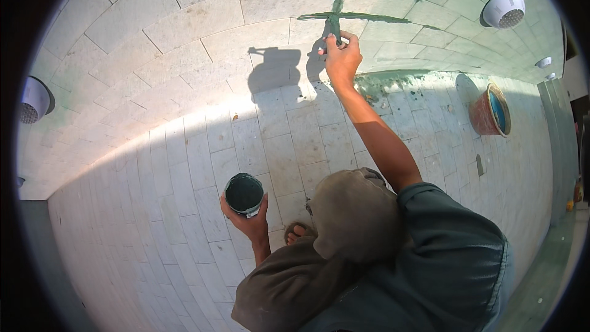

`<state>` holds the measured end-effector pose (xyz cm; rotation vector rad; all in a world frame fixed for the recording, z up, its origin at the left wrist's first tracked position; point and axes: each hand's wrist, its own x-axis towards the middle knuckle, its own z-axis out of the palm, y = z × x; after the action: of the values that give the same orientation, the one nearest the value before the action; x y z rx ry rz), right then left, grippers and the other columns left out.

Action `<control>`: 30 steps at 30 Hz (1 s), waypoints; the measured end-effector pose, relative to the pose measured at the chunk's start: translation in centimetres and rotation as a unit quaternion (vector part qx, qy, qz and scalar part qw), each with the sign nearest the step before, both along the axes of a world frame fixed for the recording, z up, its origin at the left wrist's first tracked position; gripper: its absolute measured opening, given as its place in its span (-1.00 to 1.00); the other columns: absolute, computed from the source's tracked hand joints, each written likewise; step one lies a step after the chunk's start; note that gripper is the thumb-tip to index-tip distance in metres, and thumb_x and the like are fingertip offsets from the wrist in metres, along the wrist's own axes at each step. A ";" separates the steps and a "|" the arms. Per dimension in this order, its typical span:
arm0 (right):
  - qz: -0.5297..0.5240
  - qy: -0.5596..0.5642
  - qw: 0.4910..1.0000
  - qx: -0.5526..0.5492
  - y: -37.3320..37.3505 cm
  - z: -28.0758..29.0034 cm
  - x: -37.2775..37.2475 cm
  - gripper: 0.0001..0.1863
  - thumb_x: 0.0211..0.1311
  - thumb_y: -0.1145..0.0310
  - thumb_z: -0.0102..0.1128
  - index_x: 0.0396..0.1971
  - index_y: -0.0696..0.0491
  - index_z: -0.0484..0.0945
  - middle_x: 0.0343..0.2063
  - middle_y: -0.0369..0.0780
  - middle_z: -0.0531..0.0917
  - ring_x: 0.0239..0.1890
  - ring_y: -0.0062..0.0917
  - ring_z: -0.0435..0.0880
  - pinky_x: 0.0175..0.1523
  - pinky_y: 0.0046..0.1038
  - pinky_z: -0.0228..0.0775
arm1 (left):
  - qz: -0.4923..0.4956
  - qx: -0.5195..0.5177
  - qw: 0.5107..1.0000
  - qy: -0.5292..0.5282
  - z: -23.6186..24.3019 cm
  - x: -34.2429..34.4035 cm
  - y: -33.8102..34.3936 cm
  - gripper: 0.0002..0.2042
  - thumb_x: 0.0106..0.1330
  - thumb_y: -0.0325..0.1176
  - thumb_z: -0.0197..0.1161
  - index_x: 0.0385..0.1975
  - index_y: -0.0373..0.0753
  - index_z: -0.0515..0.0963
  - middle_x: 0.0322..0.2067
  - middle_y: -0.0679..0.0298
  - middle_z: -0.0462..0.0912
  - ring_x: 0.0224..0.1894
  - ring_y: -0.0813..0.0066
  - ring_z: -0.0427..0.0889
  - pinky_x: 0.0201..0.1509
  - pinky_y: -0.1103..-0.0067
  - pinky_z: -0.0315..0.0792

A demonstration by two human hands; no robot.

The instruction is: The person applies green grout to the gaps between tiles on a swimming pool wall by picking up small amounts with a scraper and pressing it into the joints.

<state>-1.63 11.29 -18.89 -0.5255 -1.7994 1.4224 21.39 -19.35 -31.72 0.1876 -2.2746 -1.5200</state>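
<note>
My left hand [249, 220] is closed around a small round tub [244, 194], held level above the floor, with dark green paste inside. My right hand [342, 58] reaches up to the tiled wall [264, 3]. Its fingers pinch a small green-smeared spreader [334, 32], whose exact kind is mostly hidden by paste and fingers. The spreader meets a vertical tile joint just below a thick horizontal line of green paste [369, 18]. More green streaks run along the joints above and to the right.
A reddish bucket [490, 110] with a blue inside stands on the floor at the right. White round fixtures [505, 10] jut from the wall on both sides. Green spatters [390, 89] mark the wall's foot. My sandalled foot [297, 232] is on the tiled floor [184, 233].
</note>
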 end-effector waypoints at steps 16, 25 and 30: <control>0.041 -0.002 0.991 0.127 -2.5 -2.0 -1.8 -0.74 0.23 0.35 0.22 -0.13 0.14 0.52 -0.59 -0.06 0.65 -0.56 -0.28 0.66 -0.38 -0.32 0.44 | -0.002 0.055 0.998 0.003 0.0 0.1 -1.0 0.00 -0.09 -0.43 0.64 0.34 -0.39 0.08 0.20 0.01 0.26 0.24 0.16 0.36 0.29 0.32 0.32; 0.019 -0.015 0.998 0.058 -2.6 -0.9 -0.4 -0.72 0.20 0.35 0.25 -0.14 0.15 0.52 -0.67 -0.15 0.60 -0.64 -0.37 0.60 -0.46 -0.35 0.39 | 0.005 0.020 1.000 -0.010 0.5 0.0 -0.8 -0.01 -0.09 -0.44 0.63 0.34 -0.39 0.07 0.19 0.02 0.27 0.25 0.17 0.35 0.31 0.31 0.31; -0.052 0.003 0.994 0.099 -0.4 -1.2 -0.9 -0.71 0.18 0.36 0.29 -0.15 0.16 0.52 -0.70 -0.15 0.59 -0.65 -0.37 0.61 -0.47 -0.34 0.39 | 0.007 0.053 0.998 -0.014 0.8 -0.2 -0.1 -0.02 -0.08 -0.46 0.62 0.33 -0.39 0.08 0.17 0.03 0.31 0.23 0.19 0.37 0.28 0.34 0.35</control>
<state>-2.57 10.90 -20.13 -0.5023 -1.8558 1.1588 21.21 -19.42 -30.89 0.2553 -2.2095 -1.6428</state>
